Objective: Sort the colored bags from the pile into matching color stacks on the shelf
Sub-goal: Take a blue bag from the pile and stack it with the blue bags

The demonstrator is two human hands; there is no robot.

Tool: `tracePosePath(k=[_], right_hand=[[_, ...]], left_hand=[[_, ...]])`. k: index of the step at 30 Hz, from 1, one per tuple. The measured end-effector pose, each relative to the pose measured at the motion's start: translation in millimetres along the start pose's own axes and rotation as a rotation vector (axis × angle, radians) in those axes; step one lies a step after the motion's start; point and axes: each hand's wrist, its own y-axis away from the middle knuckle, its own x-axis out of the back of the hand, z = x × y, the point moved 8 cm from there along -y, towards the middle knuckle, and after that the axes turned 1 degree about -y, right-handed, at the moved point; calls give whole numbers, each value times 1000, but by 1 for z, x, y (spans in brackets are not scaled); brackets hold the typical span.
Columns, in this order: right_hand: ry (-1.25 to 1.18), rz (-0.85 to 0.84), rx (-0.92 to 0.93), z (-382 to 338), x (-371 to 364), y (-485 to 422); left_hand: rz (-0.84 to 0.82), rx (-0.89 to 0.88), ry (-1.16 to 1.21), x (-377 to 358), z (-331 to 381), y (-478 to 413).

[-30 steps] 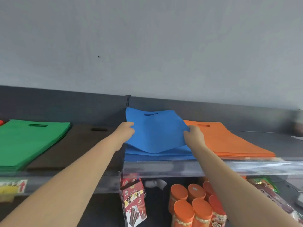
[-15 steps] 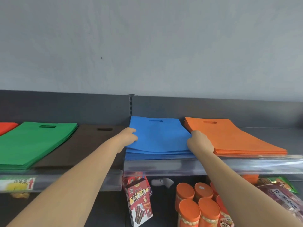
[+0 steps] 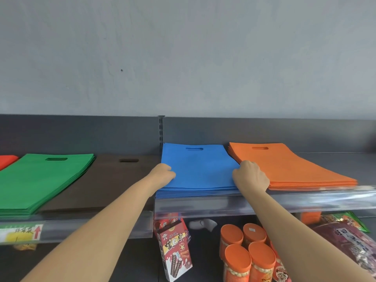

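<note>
Red stack (image 3: 7, 162) at far 9 o'clock is cut by the frame edge, only a corner shows. Your fingertips are tucked out of sight on both sides, so exact contact under the cloth can't be read. On the lower level, your forearms cover part of the orange-lidded canisters (image 3: 232, 235), and the dark snack pkts (image 3: 350, 239) at 4 o'clock run off frame. The label txt on the snack box (image 3: 175, 251) is too small to read.

Left hand (image 3: 162, 174) has its fingers curled tight, gripping the top blue bag (image 3: 198, 167) at its 9 o'clock edge. Right hand (image 3: 251, 177) is also curled, gripping the bag's 3 o'clock edge, wedged just beside the orange stack (image 3: 284, 165). The hands are well apart, a full bag width between them.

The top blue bag lies flat on the blue stack (image 3: 195, 193), handle slot at 12 o'clock toward the back panel, on the shelf (image 3: 223, 206). The brown stack (image 3: 105, 184) sits at 9 o'clock of the blue one, w/ the green stack (image 3: 40, 180) beyond it.
</note>
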Motion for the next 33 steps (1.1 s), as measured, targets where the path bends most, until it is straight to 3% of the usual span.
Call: tracePosePath(k=[4, 10, 14, 20, 24, 28, 33], right_hand=[[19, -57, -18, 3, 0, 0], [-86, -52, 19, 2, 5, 3], [-112, -39, 60, 3, 8, 9], [-95, -73, 111, 1, -2, 10], [-76, -47, 150, 1, -1, 13], [-85, -124, 189, -3, -4, 13], [-43, -65, 321, -9, 16, 22]], left_hand=[[-63, -14, -54, -3, 2, 1], [-22, -24, -20, -2, 0, 13], [123, 28, -12, 2, -1, 25], [289, 86, -269, -5, 1, 35], [411, 39, -312, -4, 1, 37], [329, 45, -293, -4, 3, 39], [294, -23, -418, 3, 24, 48]])
